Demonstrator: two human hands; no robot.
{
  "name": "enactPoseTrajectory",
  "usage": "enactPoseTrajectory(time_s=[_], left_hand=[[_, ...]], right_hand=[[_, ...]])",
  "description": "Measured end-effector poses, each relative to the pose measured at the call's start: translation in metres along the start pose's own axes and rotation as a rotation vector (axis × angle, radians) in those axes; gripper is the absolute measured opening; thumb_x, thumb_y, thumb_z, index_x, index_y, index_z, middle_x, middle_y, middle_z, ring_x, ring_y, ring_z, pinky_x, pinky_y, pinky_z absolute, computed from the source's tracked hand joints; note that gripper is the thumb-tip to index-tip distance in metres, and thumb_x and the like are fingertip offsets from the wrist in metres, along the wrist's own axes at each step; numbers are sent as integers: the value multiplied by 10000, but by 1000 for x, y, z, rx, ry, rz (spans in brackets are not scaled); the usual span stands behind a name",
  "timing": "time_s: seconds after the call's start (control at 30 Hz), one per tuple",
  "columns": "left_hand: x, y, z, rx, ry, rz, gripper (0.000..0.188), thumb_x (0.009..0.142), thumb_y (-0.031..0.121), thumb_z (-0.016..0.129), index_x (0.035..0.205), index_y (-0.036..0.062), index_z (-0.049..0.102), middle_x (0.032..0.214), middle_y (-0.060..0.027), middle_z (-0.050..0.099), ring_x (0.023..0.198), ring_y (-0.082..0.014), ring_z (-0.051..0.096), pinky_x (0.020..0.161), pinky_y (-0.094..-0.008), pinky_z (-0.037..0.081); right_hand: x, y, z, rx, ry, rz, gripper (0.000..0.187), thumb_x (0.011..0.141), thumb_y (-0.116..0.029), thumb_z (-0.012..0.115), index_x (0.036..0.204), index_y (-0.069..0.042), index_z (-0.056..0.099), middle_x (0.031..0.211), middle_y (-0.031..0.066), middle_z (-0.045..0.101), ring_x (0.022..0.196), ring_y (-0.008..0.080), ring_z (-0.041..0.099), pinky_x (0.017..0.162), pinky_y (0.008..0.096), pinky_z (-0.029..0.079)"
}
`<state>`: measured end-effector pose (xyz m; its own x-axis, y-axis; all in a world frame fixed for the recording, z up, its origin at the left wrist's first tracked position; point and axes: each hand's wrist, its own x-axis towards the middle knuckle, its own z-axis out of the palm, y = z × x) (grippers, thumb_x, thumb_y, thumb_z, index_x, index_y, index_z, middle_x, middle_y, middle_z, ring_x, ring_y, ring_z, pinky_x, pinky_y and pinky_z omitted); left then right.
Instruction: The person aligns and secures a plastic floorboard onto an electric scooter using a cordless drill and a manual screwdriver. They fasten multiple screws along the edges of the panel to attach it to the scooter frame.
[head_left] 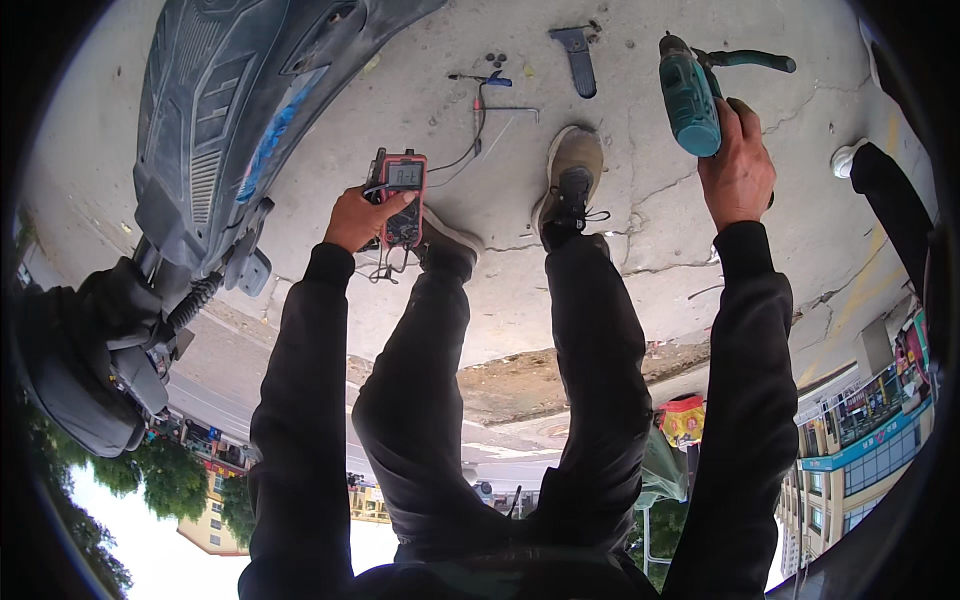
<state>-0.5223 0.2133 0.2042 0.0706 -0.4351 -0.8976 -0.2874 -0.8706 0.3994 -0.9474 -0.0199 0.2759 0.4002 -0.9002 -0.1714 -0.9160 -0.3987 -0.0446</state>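
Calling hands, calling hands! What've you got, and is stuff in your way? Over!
Left hand: holding red multimeter. Right hand: gripping teal drill. On concrete ahead: blue clip, dark flat piece; neither seems in the way.

Black sleeves [300, 420] with ribbed cuffs [745, 249] meet a bare left hand [362, 217] and right hand [738, 180]. Black trousers [602, 370] top brown, pale-soled sneakers [578, 152] with black laces [574, 194], seemingly a matching pair.

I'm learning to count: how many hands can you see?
2: the left hand, holding the red meter, and the right hand, holding the green drill. Others may be hidden.
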Motion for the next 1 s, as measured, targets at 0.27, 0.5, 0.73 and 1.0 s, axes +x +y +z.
enactPoseTrajectory(time_s=[0.27, 0.5, 0.73, 1.0], left_hand=[[162, -37, -23, 200, 112, 99, 572, 784, 561, 778, 858, -5, 754, 674, -107, 715, 611, -210, 706, 609, -334, 539], [177, -54, -53, 299, 28, 179, 593, 791, 476, 806, 1117, -5, 688, 902, -132, 736, 740, -205, 708, 676, -344, 539], [169, -78, -49, 431, 322, 441, 659, 789, 512, 782, 1114, -41, 627, 903, -248, 686, 789, -412, 664, 740, -439, 520], [178, -79, -55, 739, 210, 395, 751, 861, 713, 575, 978, -28, 588, 795, -222, 650, 818, -392, 677, 793, -462, 515]], right_hand=[[106, 69, 90, -355, 120, -329, 416, 890, -48, 602, 1301, -90, 566, 1357, 65, 563, 1105, 248, 646, 916, 342, 531], [62, 83, 149, -481, -3, -443, 540, 901, -21, 591, 1428, -20, 476, 1553, 153, 367, 1428, 296, 400, 1027, 372, 494], [50, 85, 173, -410, -17, -414, 584, 872, 49, 551, 1445, 19, 439, 1607, 154, 283, 1482, 325, 294, 1117, 409, 418], [44, 91, 176, -80, -276, -126, 732, 818, -52, 687, 1470, 18, 360, 1552, 195, 358, 1403, 357, 393, 1106, 400, 418]])
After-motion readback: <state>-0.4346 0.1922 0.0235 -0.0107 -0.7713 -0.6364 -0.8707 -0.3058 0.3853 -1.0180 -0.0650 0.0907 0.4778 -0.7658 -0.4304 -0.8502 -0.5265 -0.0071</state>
